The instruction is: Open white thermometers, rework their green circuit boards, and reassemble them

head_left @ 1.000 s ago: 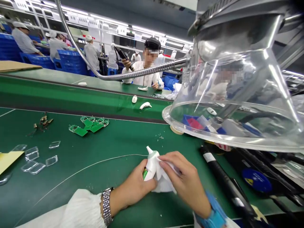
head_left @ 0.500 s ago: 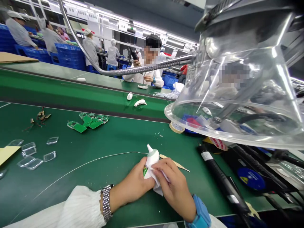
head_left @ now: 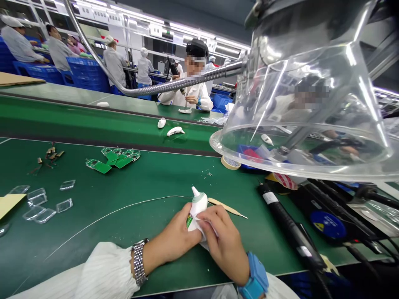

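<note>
My left hand (head_left: 177,232) is wrapped round a white ear thermometer (head_left: 199,204), its narrow tip pointing up and away from me. A strip of green shows in its side beside my thumb. In my right hand (head_left: 222,236) a thin white cloth (head_left: 204,241) is pinched against the thermometer's body; most of the cloth is hidden by my fingers. Just behind my hands lies a wooden-handled pick (head_left: 229,207) with a thin metal point. A thin white line, like a wire (head_left: 124,207), curves leftward across the green bench.
Green circuit boards (head_left: 114,160), small wired parts (head_left: 52,154) and clear plastic covers (head_left: 39,197) lie left. A tape roll (head_left: 230,162) and black electric screwdriver (head_left: 286,226) are right, under a clear hood (head_left: 299,124). White thermometer parts (head_left: 175,131) lie on the green belt; a co-worker (head_left: 193,89) sits opposite.
The white parts on the belt have shifted left. My right hand and the cloth have moved slightly on the thermometer, and less of the cloth shows below. The view has shifted a little.
</note>
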`<state>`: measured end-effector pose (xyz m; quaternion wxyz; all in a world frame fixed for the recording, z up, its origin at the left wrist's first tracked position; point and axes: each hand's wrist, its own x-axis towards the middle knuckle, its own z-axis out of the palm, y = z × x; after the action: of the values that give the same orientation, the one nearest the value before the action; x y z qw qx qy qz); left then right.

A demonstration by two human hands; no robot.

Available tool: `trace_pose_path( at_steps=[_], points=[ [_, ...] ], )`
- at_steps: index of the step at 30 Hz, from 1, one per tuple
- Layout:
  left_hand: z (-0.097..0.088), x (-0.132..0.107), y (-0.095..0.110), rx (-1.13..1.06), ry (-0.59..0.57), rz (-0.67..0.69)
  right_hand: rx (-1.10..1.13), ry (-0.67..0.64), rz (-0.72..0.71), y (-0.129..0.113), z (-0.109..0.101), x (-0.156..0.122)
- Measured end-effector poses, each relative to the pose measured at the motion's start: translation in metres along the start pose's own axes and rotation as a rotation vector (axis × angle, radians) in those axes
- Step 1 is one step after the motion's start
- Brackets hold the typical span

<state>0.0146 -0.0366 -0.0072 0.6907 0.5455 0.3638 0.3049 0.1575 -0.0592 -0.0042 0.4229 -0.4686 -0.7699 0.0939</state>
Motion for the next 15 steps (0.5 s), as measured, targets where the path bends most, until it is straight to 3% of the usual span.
trace_pose_path(
  at_steps=[4, 8, 10, 12, 15],
  points=[
    [0.000, -0.001, -0.001, 0.097, 0.022, 0.033, -0.029, 0.068, 0.021, 0.000, 0.002, 0.000],
    [0.001, -0.001, 0.002, -0.008, -0.018, 0.015, 0.078, -0.020, 0.043, -0.008, -0.002, -0.001],
    [0.000, 0.000, 0.003, -0.017, -0.025, 0.003, 0.126, -0.018, 0.120, -0.007, -0.014, 0.000],
    [-0.002, 0.001, 0.003, -0.019, -0.023, -0.063, 0.099, 0.067, 0.246, 0.003, -0.035, 0.001],
    [-0.004, 0.000, 0.003, -0.063, -0.047, -0.184, -0.105, 0.232, 0.369, 0.030, -0.074, -0.002]
  ],
)
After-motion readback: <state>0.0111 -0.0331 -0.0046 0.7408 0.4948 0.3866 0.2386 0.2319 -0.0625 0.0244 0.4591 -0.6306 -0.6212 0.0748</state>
